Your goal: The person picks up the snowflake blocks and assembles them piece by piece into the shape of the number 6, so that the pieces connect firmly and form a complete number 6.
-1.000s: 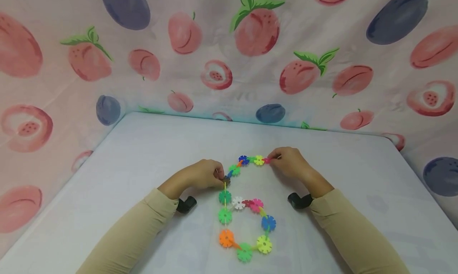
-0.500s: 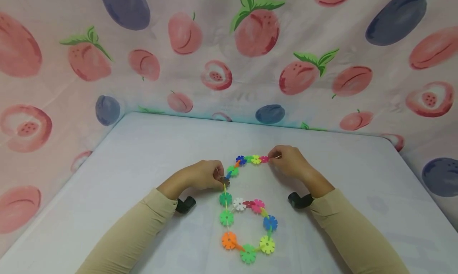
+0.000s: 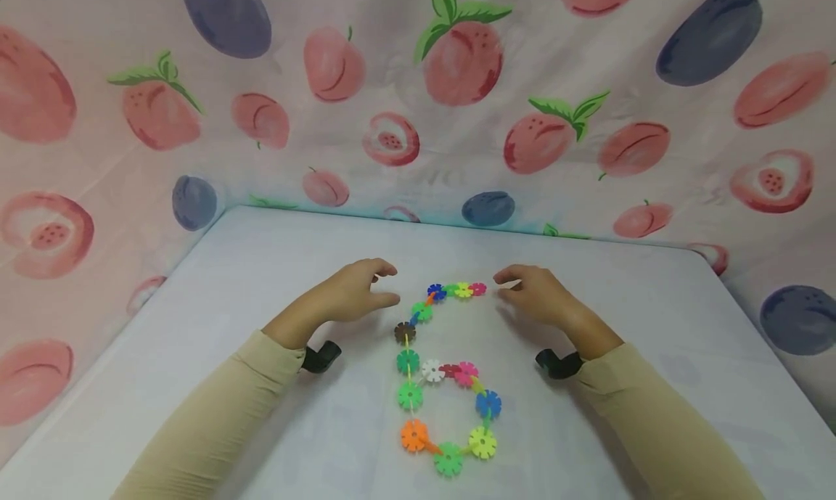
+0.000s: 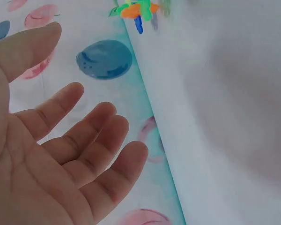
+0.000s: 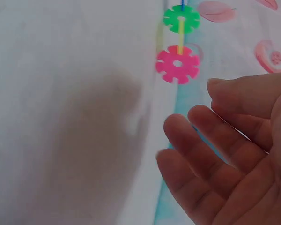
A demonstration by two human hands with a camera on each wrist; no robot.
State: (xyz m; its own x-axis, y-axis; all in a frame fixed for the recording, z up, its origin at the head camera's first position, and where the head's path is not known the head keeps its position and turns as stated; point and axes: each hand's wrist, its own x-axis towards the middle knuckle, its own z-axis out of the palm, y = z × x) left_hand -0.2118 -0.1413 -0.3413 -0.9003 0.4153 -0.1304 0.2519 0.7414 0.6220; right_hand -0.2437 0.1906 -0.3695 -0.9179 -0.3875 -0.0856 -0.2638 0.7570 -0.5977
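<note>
A chain of notched plastic snowflake discs lies on the white table, shaped like a figure 6. Its upper tail ends in a pink disc (image 3: 479,289); a brown disc (image 3: 400,333) sits at the left bend, and an orange disc (image 3: 408,436) is at the lower left of the loop. My left hand (image 3: 349,291), fingers parted, hovers left of the tail, touching nothing. Just right of the pink end disc is my right hand (image 3: 538,294), its fingers relaxed and apart from it. The right wrist view shows that pink disc (image 5: 165,66) beyond the fingertips (image 5: 175,125).
The white table (image 3: 261,398) spreads around the chain, up to a fruit-print cloth (image 3: 405,64) hanging behind and at the sides. Dark wrist-camera mounts (image 3: 322,356) stick out under both sleeves.
My left hand has let go of the brown disc and moved up and left, fingers spreading. The right hand has released the pink end disc. The chain has stayed nearly in place.
</note>
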